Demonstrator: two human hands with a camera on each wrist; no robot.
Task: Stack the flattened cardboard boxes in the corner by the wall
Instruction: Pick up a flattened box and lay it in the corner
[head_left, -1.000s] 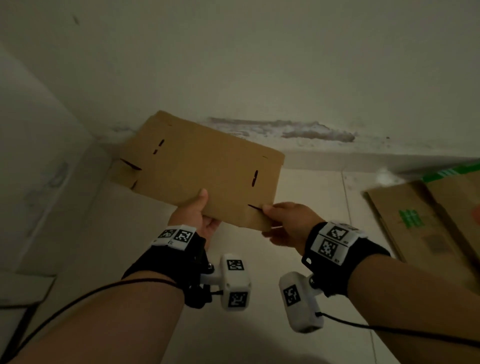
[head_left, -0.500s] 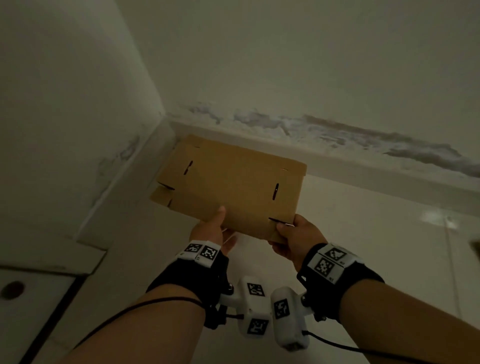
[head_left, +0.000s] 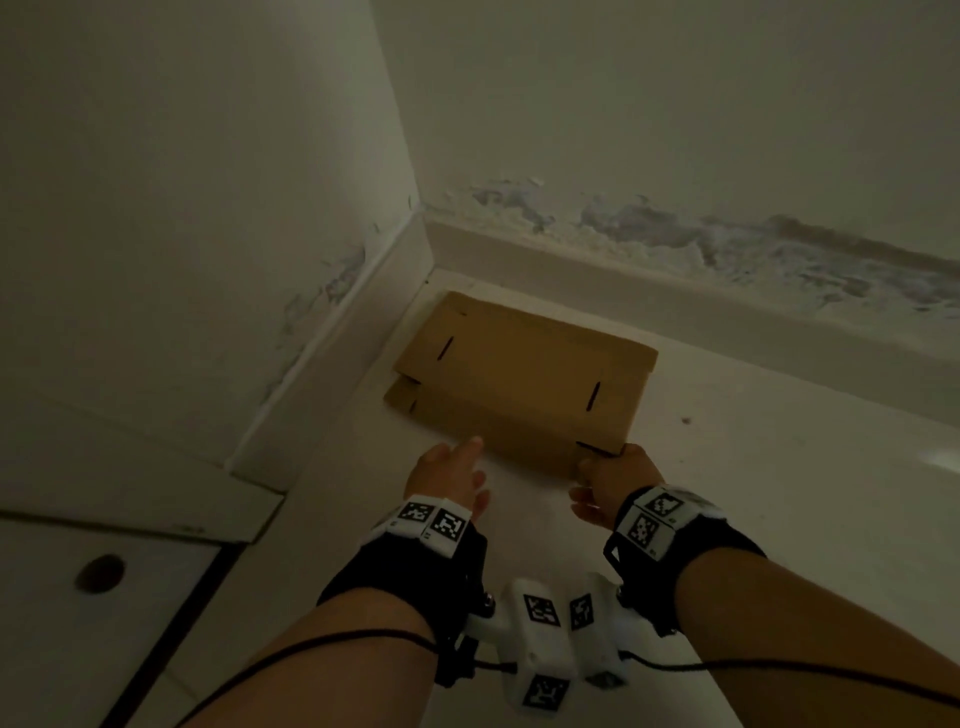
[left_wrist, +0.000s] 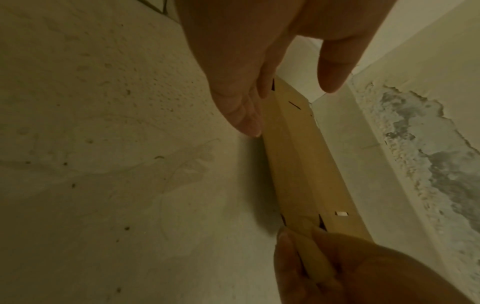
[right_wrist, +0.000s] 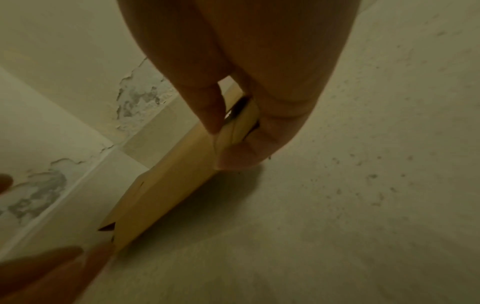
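Note:
A flattened brown cardboard box lies low over the pale floor in the corner where two white walls meet, its far edge close to the skirting. My right hand pinches the box's near right corner between thumb and fingers. My left hand is at the near edge with straight fingers beside the cardboard and the thumb lifted off it. The near edge looks slightly raised in the right wrist view, where the cardboard casts a shadow.
Peeling, stained paint runs along the back wall above the skirting. At the left stands a white ledge and a panel with a round hole. Bare speckled floor stretches to the right of the box.
The box has come down from mid-air into the corner, close to the floor. My left hand has released its grip and straightened. The right hand still pinches the corner.

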